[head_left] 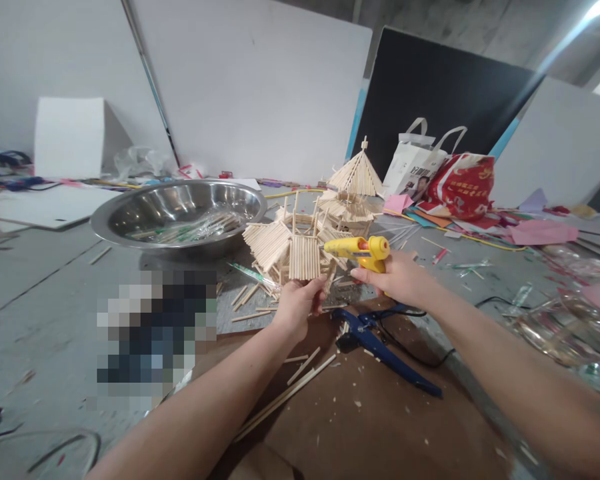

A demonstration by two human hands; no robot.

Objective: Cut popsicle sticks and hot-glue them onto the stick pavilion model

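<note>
Head view: the left hand (296,305) has its fingers closed on the lower edge of a stick panel (305,257), a flat piece of short wooden sticks set side by side, held upright above the bench (40,320). It stands just in front of the stick model house (353,190); whether it is already joined to the model cannot be told. The right hand (400,277) has its fingers wrapped round the grip of a yellow glue gun (359,251), whose nozzle points left and sits just beside the panel's upper right edge.

This looks like the gluing step, with the nozzle brought up to the panel. The next move would call for a steady left grip, a fine bead of glue along that edge, and fingers kept off the hot tip.

Blue cutters (380,343) lie on the brown cardboard sheet (380,427) under the hands, with the gun's black cord running beside them and loose sticks (285,393) scattered near. A steel bowl (130,220) holding more sticks stands to the left, and a red bag (463,183) well behind to the right
</note>
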